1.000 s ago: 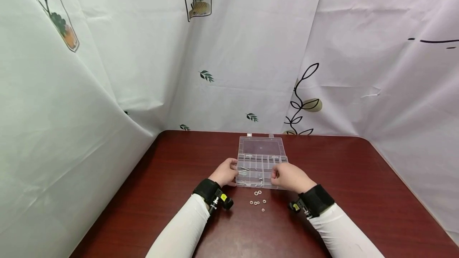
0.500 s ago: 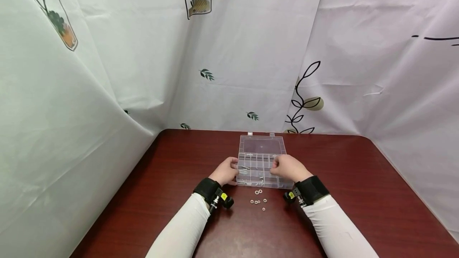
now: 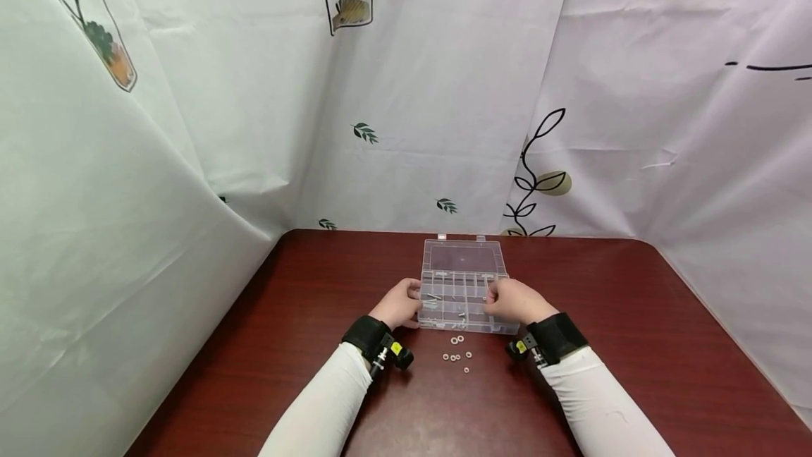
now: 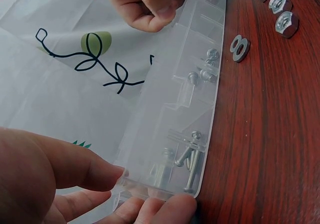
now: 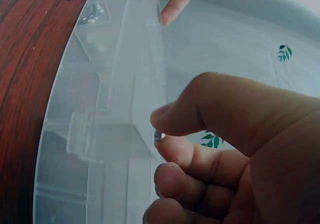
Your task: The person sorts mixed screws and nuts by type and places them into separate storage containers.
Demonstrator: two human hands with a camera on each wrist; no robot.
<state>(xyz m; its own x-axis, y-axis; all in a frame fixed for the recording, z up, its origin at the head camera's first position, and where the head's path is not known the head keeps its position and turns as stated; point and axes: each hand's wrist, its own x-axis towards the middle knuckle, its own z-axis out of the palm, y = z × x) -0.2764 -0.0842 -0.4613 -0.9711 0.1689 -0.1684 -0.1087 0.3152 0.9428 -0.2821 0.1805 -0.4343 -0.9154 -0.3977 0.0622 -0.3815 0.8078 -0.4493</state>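
Observation:
A clear plastic compartment box (image 3: 472, 307) lies on the table with its lid (image 3: 462, 257) folded back. My left hand (image 3: 398, 304) grips the box's left end, thumb on the rim and fingers below in the left wrist view. Over the right-hand compartments, my right hand (image 3: 517, 300) pinches a small silver nut (image 5: 159, 135) between thumb and index finger; its shape is mostly hidden. Long screws (image 4: 192, 161) lie in the compartment nearest the left hand. Shorter screws (image 4: 205, 74) sit in a compartment farther along the front row.
In front of the box, several loose nuts (image 4: 287, 24) and two overlapping flat washers (image 4: 242, 49) lie on the dark red table (image 3: 342, 266). White printed cloth (image 3: 406, 90) hangs behind and along the sides.
My right hand first moved farther back over the box, then came slightly forward and right; the small piece now shows at its fingertips. My left hand stays on the box.

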